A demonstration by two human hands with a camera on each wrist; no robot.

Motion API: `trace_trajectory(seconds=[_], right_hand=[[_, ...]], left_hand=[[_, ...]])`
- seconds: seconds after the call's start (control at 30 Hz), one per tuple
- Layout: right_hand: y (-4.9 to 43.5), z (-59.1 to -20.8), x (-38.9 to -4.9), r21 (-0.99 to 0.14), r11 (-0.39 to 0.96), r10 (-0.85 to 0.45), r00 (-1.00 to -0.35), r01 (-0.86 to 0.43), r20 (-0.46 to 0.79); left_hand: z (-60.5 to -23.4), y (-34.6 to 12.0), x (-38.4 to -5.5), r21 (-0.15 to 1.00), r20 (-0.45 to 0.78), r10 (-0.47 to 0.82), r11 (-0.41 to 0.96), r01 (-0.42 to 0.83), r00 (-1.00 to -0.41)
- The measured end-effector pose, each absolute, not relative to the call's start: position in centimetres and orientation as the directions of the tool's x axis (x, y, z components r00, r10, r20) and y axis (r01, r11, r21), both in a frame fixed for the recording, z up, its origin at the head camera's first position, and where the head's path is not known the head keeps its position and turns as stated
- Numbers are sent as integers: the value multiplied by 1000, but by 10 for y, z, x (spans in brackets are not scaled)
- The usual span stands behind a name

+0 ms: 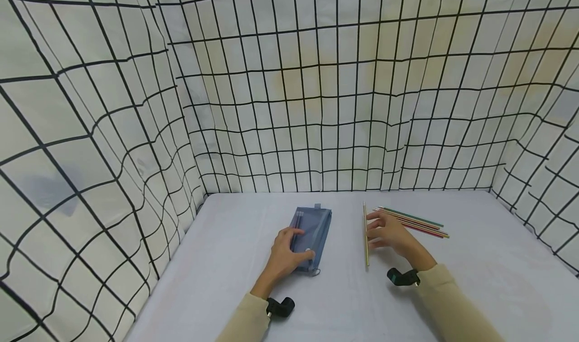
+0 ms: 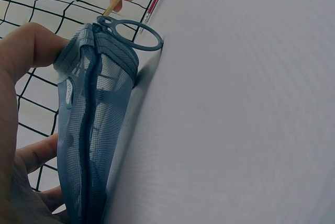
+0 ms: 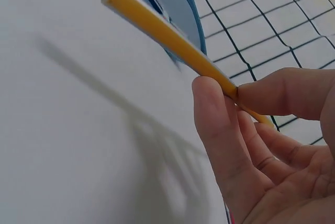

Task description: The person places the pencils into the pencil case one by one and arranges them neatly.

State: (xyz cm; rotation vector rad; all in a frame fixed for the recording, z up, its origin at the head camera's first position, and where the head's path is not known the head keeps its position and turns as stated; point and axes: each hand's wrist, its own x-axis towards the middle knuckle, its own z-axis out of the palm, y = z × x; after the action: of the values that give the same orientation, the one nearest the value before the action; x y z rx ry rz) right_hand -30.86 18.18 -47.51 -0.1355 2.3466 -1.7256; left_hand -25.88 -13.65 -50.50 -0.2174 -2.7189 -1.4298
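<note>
A blue mesh zip pencil case (image 1: 318, 226) lies flat on the table, and my left hand (image 1: 284, 254) holds it, thumb and fingers spread across its near left part. In the left wrist view its zip (image 2: 90, 114) runs along the side, with a ring pull (image 2: 140, 35) at one end. A few slim pencils (image 1: 297, 224) show at the case's left side, partly hidden by my fingers. To the right, my right hand (image 1: 391, 234) pinches a yellow pencil (image 3: 162, 33) between thumb and fingertip, held above the tabletop with its shadow below.
Several coloured pencils (image 1: 420, 223), green, red and yellowish among them, lie fanned out beyond my right hand. White tabletop (image 1: 339, 302) stretches around. Black netting (image 1: 325, 105) over white sheeting encloses the back and sides.
</note>
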Motion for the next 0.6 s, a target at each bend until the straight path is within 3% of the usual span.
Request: trace_trajectory(seconds=[0.6], right_hand=[[121,-478,-299,-964,214,-293,-931,160,-219]], left_hand=[[-504,-136,-259,818,113,85,557,141,-990]])
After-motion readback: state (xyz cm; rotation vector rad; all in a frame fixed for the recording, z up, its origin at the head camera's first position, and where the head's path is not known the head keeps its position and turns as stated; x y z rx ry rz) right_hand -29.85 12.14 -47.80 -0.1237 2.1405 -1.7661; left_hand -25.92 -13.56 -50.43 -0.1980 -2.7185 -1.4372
